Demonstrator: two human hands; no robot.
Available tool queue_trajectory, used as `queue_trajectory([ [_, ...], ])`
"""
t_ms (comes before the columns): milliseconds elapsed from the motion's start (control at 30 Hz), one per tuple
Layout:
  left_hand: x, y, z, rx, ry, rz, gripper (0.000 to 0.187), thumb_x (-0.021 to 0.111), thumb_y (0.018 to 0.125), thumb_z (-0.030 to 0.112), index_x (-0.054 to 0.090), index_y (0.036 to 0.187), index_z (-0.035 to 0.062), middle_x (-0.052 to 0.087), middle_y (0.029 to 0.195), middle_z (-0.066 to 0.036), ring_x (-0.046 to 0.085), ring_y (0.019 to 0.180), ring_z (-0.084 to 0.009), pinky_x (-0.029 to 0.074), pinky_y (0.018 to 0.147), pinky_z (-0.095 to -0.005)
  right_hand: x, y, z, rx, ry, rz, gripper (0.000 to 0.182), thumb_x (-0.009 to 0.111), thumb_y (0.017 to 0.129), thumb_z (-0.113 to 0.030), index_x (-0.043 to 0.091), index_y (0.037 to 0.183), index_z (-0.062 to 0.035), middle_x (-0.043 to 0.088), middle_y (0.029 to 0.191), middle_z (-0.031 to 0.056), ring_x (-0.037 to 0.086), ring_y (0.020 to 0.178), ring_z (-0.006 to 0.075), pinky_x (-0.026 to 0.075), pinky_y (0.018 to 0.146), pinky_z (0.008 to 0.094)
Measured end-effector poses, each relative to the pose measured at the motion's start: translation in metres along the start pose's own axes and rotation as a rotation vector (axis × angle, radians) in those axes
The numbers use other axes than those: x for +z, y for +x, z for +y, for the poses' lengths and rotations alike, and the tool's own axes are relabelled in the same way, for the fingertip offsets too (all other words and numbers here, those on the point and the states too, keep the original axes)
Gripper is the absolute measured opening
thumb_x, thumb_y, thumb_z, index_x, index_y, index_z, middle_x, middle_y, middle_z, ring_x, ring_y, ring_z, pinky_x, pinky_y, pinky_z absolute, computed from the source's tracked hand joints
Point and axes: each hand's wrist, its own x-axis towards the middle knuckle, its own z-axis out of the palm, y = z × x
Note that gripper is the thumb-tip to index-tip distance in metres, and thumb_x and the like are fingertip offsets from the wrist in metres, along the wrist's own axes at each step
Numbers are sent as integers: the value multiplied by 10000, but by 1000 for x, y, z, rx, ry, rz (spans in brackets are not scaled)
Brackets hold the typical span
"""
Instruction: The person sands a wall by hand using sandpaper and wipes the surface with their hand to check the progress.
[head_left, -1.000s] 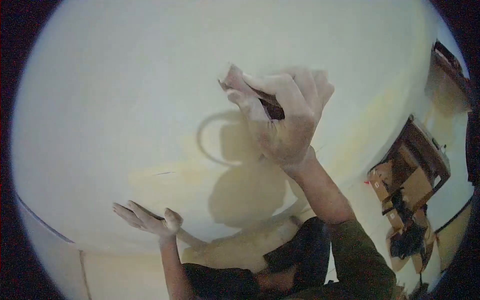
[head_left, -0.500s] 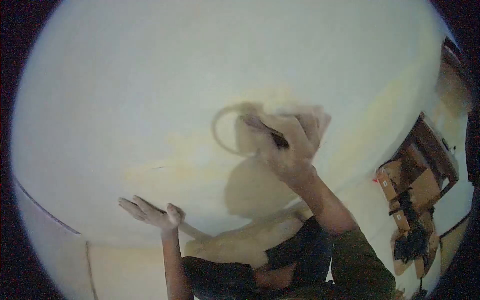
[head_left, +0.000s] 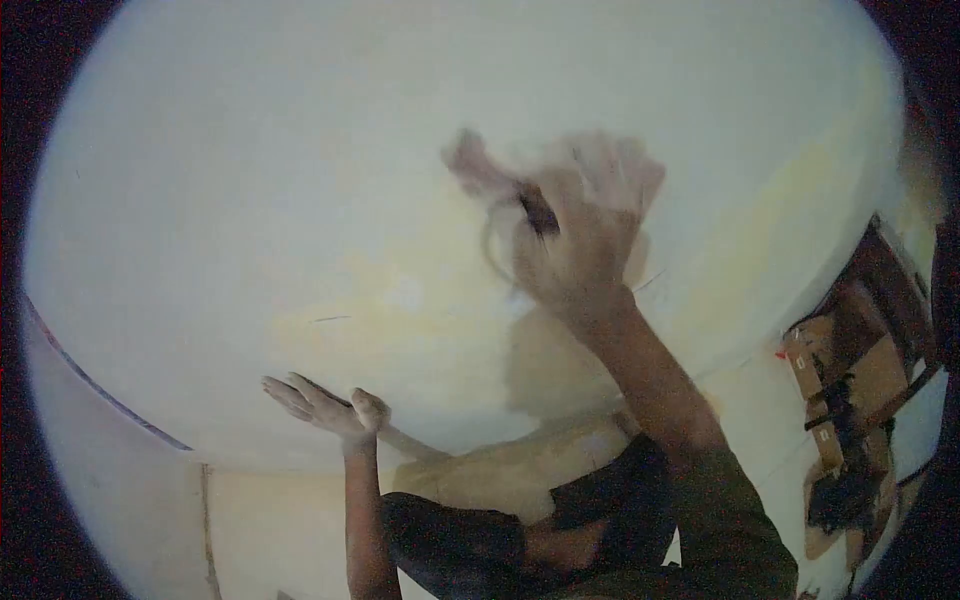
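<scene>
A large pale surface [head_left: 250,200] with yellowish patches fills most of the view. Over its middle is my right hand [head_left: 590,235], its fingers smeared by motion. A small dark thing [head_left: 540,210] shows between thumb and fingers; I cannot make out what it is. Beside that hand, a faint curved line and a brownish shadow fall on the surface. Lower left, my left hand [head_left: 325,408] has its fingers stretched out and nothing in it, near the surface's lower edge.
Cardboard boxes [head_left: 873,375] and a black item [head_left: 840,500] stand at the right. Dark clothing [head_left: 455,540] and the person's legs show at the bottom. A dark narrow edge [head_left: 110,398] runs along the lower left.
My right hand has moved up over the surface, with the dark thing still at it. My left hand appears slightly further right and higher. The boxes and edges have shifted right in view.
</scene>
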Motion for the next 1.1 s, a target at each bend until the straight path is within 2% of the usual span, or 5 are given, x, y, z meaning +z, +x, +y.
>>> queue_trajectory([
  [400, 3, 0, -6, 34, -40, 16, 856, 336, 1052, 620, 179, 1656, 34, 88, 1697, -314, 85, 1572, -502, 91, 1233, -649, -2, 0, 24, 38, -39, 59, 234, 856, 826, -290, 670, 843, -148, 588, 825, 4, 522, 832, 230, 338, 802, 401],
  [533, 3, 1, -7, 63, -34, 15, 849, 342, 1056, 600, 173, 1653, 20, 89, 1700, -308, 84, 1575, -494, 87, 1238, -641, 10, 26, 23, 12, 84, 218, 186, 814, 814, -281, 710, 919, -169, 604, 879, 71, 544, 835, 311, 350, 766, 481],
  [733, 4, 3, -4, 64, -36, 41, 855, 346, 1055, 601, 197, 1644, 0, 104, 1699, -307, 88, 1579, -483, 88, 1246, -629, -19, -82, 53, 151, 111, 34, 220, 869, 802, -184, 688, 905, -115, 665, 930, 26, 577, 858, 234, 386, 891, 394],
  [933, 7, -1, -7, 49, -1, 33, 868, 303, 1049, 627, 184, 1646, 9, 105, 1691, -320, 108, 1570, -498, 118, 1242, -641, -9, 14, 64, 65, -4, 115, 323, 808, 808, -361, 688, 1038, -167, 644, 1014, 92, 570, 857, 337, 355, 842, 511],
  [1100, 6, -3, -6, 58, 8, 41, 866, 306, 1051, 634, 193, 1647, 16, 110, 1697, -300, 115, 1574, -480, 119, 1245, -634, -12, -10, 67, 70, 21, 190, 234, 848, 806, -277, 685, 911, -146, 589, 838, 45, 546, 827, 279, 352, 809, 443],
])
